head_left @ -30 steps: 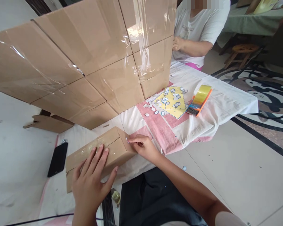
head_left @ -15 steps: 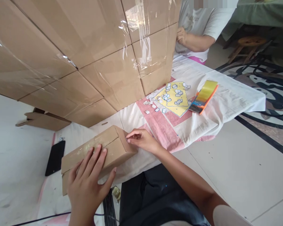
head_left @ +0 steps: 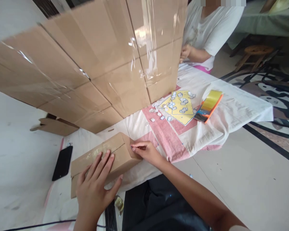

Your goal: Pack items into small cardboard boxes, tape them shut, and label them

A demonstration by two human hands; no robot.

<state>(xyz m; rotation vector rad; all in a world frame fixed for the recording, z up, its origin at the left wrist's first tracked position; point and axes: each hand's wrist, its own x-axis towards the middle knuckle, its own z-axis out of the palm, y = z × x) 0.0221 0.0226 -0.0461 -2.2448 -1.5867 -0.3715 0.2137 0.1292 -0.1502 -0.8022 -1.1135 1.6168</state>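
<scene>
I count, over the head camera, two working hands: one left hand [head_left: 96,181] and one right hand [head_left: 149,152]. Cartons: one long carton [head_left: 122,161] beneath the left hand, one flapped carton [head_left: 56,126] by the wall, and one tape-wrapped stack [head_left: 86,64] of several, whose total I cannot certify, as it runs out of frame. Paper scraps [head_left: 169,118]: well over ten, overlapping, exact figure unobtainable. Also logged: one yellow sheet [head_left: 184,119], one black phone [head_left: 62,163], one orange-edged item [head_left: 209,106], one wooden stool [head_left: 258,49], and one co-worker [head_left: 207,35].
</scene>
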